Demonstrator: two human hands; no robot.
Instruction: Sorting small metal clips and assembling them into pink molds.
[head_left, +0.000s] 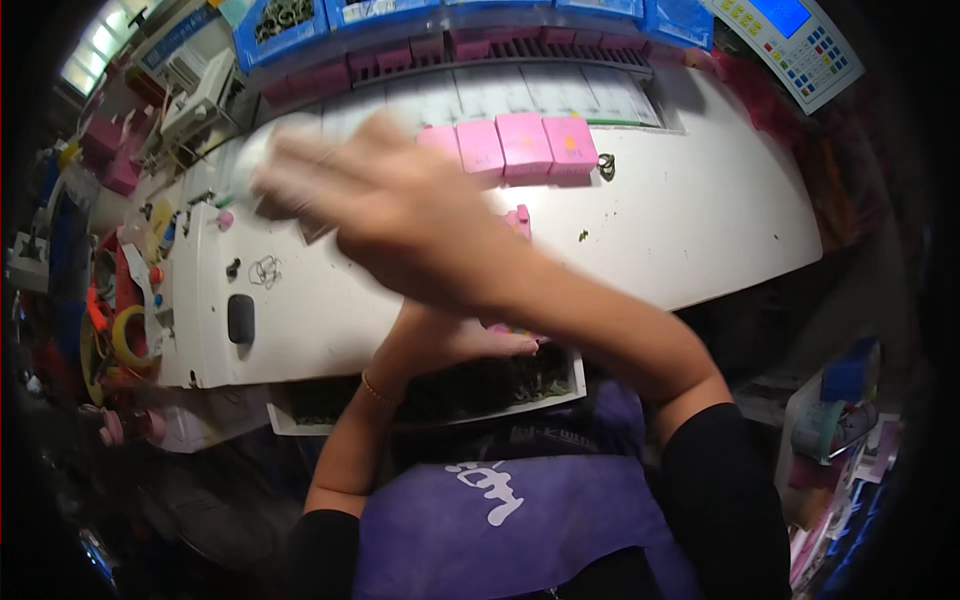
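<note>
My right hand (345,195) reaches across my body to the far left over the white worktable (700,210). It is motion-blurred, with fingers stretched out, and a pale smear at its fingertips cannot be made out. My left hand (470,345) lies at the table's front edge under my right forearm, mostly hidden, touching something pink. Just below it a white-rimmed tray (577,385) holds dark small parts. A row of several pink boxes (520,145) stands behind my right hand, and a small pink piece (520,220) lies beside my right wrist.
Blue bins (280,25) line the back edge, and a keypad panel (800,40) sits at the back right. A yellow tape roll (125,335) and cluttered tools lie at the left. A black oval part (241,318) is set into the tabletop. Shelves with boxes stand at the lower right.
</note>
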